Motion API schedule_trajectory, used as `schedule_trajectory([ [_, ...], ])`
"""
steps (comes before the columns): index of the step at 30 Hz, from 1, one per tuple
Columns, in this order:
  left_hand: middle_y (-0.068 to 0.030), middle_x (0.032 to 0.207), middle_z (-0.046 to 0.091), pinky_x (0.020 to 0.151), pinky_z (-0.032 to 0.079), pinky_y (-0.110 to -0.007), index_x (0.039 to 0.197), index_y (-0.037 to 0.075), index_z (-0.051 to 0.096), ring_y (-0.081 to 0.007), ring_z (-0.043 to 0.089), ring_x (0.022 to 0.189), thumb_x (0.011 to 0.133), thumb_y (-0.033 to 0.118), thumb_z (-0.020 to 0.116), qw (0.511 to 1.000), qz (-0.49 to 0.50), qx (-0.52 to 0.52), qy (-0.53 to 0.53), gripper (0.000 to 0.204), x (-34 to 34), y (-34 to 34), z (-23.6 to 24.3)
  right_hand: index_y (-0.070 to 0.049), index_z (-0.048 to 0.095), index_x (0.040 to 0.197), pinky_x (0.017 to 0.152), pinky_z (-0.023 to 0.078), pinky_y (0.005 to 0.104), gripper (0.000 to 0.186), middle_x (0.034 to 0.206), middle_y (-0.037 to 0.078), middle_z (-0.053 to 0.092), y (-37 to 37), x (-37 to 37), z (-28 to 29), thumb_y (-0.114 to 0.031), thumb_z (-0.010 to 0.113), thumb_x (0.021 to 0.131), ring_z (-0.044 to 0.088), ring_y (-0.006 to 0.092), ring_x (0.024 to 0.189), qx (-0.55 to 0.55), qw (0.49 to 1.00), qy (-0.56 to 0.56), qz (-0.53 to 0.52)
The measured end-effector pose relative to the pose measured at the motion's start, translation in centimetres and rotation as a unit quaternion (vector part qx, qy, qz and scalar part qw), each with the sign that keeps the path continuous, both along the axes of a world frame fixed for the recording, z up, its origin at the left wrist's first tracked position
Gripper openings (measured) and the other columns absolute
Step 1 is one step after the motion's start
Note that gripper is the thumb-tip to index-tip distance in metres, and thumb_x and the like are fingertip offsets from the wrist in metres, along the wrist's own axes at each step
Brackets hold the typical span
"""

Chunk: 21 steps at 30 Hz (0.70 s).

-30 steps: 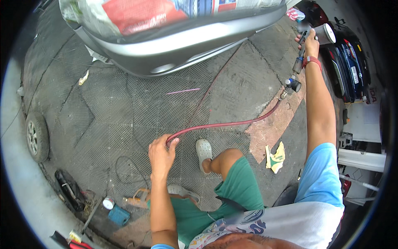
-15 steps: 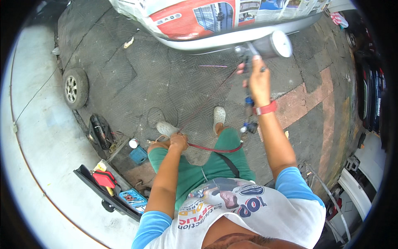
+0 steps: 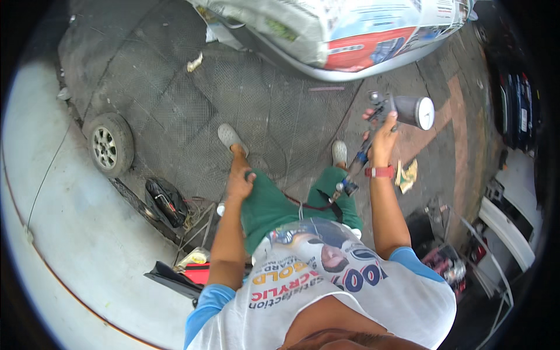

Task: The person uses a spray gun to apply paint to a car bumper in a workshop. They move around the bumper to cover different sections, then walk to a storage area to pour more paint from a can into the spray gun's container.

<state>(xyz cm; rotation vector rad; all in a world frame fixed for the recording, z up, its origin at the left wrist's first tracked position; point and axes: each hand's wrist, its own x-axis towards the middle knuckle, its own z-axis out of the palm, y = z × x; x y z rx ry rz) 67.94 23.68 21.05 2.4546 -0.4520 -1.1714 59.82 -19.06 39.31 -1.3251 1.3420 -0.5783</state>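
My right hand [image 3: 385,133] grips a spray gun [image 3: 380,105] with a cylindrical grey cup [image 3: 411,109] capped in white, held over the floor at my right. Below its handle hangs a fitting with a round black gauge [image 3: 349,186], joined to a dark red hose [image 3: 315,206] that curves across my green shorts. My left hand [image 3: 239,181] is curled beside my left thigh; what sits in its fingers is too small to make out. Ahead is a silver curved body panel [image 3: 350,74], its upper part covered in newspaper [image 3: 367,41].
Left are a loose wheel [image 3: 109,146], a black bag [image 3: 164,201], an open tool case [image 3: 166,274] and a pale wall [image 3: 52,221] with cords. Right stand a dark car [image 3: 513,111], white panels [image 3: 501,227] and metal tubing. Torn yellow paper [image 3: 407,175] lies beside my right arm.
My right hand swung the gun from the far right inward, then slightly down. My left hand moved from holding the hose out ahead to beside my thigh. The view shifted and my feet moved.
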Motion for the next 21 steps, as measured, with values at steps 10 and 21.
schedule_trajectory([
  [10, -0.0156, 0.112, 0.073, 0.094, 0.051, -0.036, 0.118, 0.003, 0.069, -0.0231, 0.068, 0.103, 0.102, 0.033, 0.068, 0.974, 0.157, 0.054, 0.153, 0.034, 15.6, 26.5, 3.0, -0.003, 0.060, 0.129, 0.047, 0.051, 0.0305, 0.060, 0.090, 0.012, 0.073, 12.8, 12.6, -2.2, -0.054, 0.036, 0.111, 0.073, 0.0187, 0.077, 0.000, 0.980, 0.039, -0.197],
  [21, -0.0093, 0.112, 0.073, 0.095, 0.051, -0.033, 0.121, -0.002, 0.068, -0.0189, 0.067, 0.103, 0.103, 0.039, 0.066, 0.983, 0.129, 0.053, 0.118, 0.045, 25.6, 33.5, 6.7, 0.000, 0.067, 0.121, 0.048, 0.053, 0.0300, 0.050, 0.083, 0.008, 0.072, 22.5, 32.3, -2.2, -0.044, 0.047, 0.110, 0.070, 0.0137, 0.070, 0.015, 0.984, -0.174, -0.037],
])
